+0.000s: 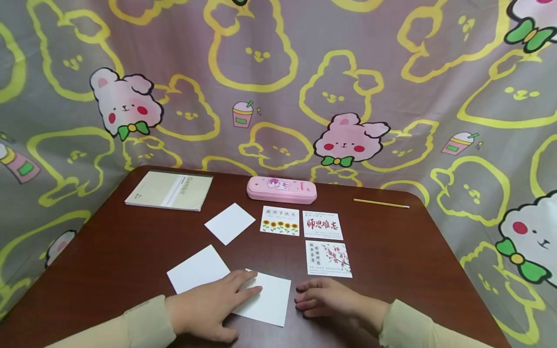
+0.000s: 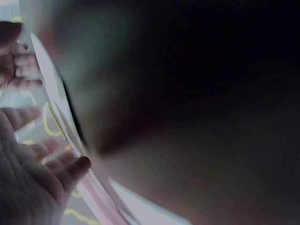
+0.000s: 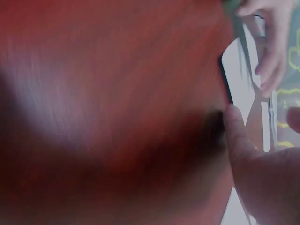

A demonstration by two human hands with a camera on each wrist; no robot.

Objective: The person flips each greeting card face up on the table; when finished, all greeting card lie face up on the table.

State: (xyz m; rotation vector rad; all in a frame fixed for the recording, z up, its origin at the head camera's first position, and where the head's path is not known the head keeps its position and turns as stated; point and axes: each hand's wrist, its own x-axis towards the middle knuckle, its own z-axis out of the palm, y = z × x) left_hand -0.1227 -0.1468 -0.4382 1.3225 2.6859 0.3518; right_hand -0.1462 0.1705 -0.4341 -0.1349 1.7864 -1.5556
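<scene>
Near the front edge of the table, my left hand [image 1: 213, 302] reaches over a blank white card [image 1: 267, 299]. Its fingers are fairly straight across the card's left part, with the thumb spread apart below. A second blank card [image 1: 197, 268] lies partly behind that hand, its lower right corner hidden. My right hand [image 1: 328, 299] hovers low just right of the front card, fingers loosely bent, holding nothing. In the right wrist view, a fingertip of the right hand [image 3: 262, 178] overlaps the white card [image 3: 239, 79]. The left wrist view shows the left hand [image 2: 33, 173] with fingers extended beside the card's edge.
A third blank card [image 1: 229, 223] lies farther back. To its right are printed cards: sunflowers [image 1: 280, 221], red characters [image 1: 323, 225] and blossoms [image 1: 328, 259]. A pink pencil case [image 1: 281, 189], a notebook [image 1: 169, 190] and a pencil [image 1: 381, 203] lie along the back, before a patterned curtain [image 1: 270, 111].
</scene>
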